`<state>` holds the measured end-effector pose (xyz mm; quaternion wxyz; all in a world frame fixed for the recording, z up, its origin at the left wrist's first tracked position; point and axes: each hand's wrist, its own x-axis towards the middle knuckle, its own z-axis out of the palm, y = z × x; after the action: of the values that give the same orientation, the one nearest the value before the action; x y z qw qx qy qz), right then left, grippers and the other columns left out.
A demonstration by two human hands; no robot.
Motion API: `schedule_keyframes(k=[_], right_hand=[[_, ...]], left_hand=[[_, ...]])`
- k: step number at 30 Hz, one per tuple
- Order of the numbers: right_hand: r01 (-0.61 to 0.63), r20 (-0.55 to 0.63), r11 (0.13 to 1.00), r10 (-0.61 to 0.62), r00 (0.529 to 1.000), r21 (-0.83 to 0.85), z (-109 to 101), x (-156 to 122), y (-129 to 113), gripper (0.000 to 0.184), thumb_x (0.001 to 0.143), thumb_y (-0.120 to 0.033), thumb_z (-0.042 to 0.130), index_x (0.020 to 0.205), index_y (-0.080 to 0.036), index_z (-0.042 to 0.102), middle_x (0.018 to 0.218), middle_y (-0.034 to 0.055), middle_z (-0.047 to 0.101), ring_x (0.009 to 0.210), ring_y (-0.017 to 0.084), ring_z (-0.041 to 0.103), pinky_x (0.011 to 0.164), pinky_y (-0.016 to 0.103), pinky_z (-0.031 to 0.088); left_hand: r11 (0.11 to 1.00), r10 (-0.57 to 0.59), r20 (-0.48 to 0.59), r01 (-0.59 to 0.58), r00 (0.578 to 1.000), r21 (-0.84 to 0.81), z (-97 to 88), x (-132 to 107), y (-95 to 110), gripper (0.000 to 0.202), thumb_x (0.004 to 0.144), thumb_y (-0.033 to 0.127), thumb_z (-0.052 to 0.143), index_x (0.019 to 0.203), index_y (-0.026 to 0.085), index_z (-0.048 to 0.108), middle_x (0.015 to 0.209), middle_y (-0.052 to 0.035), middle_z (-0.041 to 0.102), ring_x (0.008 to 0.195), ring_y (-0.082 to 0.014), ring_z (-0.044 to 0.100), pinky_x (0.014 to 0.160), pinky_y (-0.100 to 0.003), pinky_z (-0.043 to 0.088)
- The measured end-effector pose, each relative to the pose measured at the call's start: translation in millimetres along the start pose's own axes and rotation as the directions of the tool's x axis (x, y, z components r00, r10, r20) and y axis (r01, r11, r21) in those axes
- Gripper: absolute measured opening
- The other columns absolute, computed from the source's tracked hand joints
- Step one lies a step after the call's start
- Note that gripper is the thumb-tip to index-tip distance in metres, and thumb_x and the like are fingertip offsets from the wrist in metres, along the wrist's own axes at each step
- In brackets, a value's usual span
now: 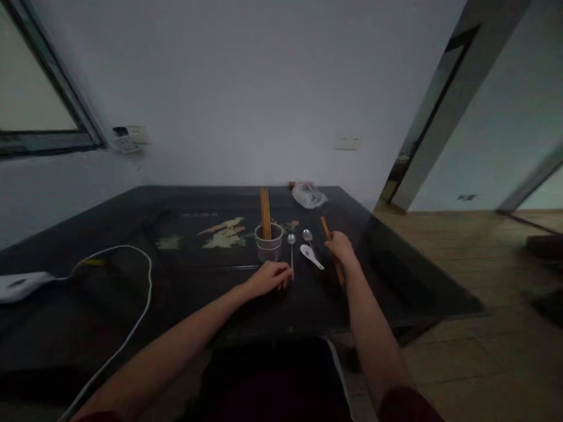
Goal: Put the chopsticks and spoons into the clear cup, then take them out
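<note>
On the dark table, a clear plastic cup holds several upright wooden chopsticks. Right of it lie a long metal spoon, a second metal spoon and a white ceramic spoon. My left hand rests on the table at the lower end of the long metal spoon, fingers curled by its handle. My right hand is closed around a pair of wooden chopsticks that slant across the table.
A crumpled clear plastic bag sits at the table's far edge. A white cable loops across the left side from a white device. The table's right edge borders a wooden floor. A wall stands behind.
</note>
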<state>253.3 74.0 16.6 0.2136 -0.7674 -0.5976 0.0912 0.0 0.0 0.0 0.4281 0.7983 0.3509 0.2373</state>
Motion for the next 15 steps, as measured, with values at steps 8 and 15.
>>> schedule_keyframes(k=[8,15], right_hand=[[0.030,-0.095,0.978,-0.011,0.995,0.205,-9,7,2,0.037,0.069,-0.017,0.061,0.106,-0.013,0.064,0.090,0.0098,0.071,0.086,0.021,0.067,0.073,0.027,0.049],[0.168,-0.254,0.870,-0.052,0.966,0.464,-17,5,-1,0.028,0.071,-0.025,0.063,0.096,-0.012,0.068,0.075,0.0088,0.072,0.071,0.021,0.069,0.064,0.027,0.050]], left_hand=[[1.000,0.019,-0.018,-0.019,1.000,0.006,-1.3,-3,1,0.038,0.090,0.046,0.041,0.081,0.014,0.060,0.058,0.0019,0.057,0.048,-0.0077,0.052,0.051,-0.018,0.039],[1.000,0.021,-0.003,-0.021,1.000,0.015,-2.3,-4,3,0.037,0.091,0.045,0.041,0.083,0.014,0.060,0.060,0.0018,0.058,0.048,-0.0073,0.052,0.052,-0.018,0.039]])
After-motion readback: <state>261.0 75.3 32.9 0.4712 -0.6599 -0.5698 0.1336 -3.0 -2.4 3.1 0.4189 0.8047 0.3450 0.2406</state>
